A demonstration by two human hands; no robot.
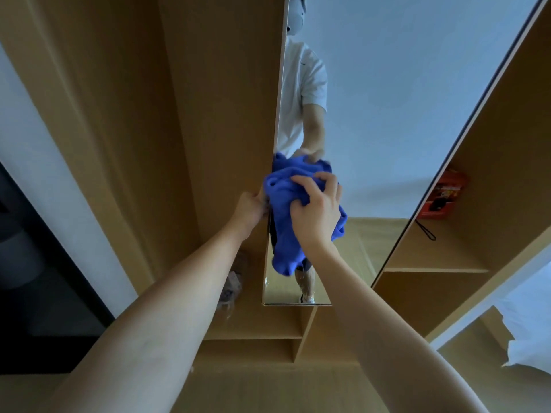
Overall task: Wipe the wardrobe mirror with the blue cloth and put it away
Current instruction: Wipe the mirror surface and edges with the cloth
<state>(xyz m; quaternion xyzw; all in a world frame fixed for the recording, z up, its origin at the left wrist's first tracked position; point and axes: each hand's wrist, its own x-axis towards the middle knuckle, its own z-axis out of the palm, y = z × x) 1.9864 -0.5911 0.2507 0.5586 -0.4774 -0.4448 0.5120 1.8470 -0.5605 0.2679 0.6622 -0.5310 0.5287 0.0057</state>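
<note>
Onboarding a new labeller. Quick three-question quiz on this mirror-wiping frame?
1. True or false: the right hand grips the cloth.
2. What does the left hand hold? A) the mirror's left edge B) the orange box C) nothing
3. Fill in: the cloth is pressed against the ____.

Key: 1 true; 2 A; 3 mirror.

Left hand (249, 208) fingertips hidden behind mirror (387, 129) edge; mirror top cut off.
</note>
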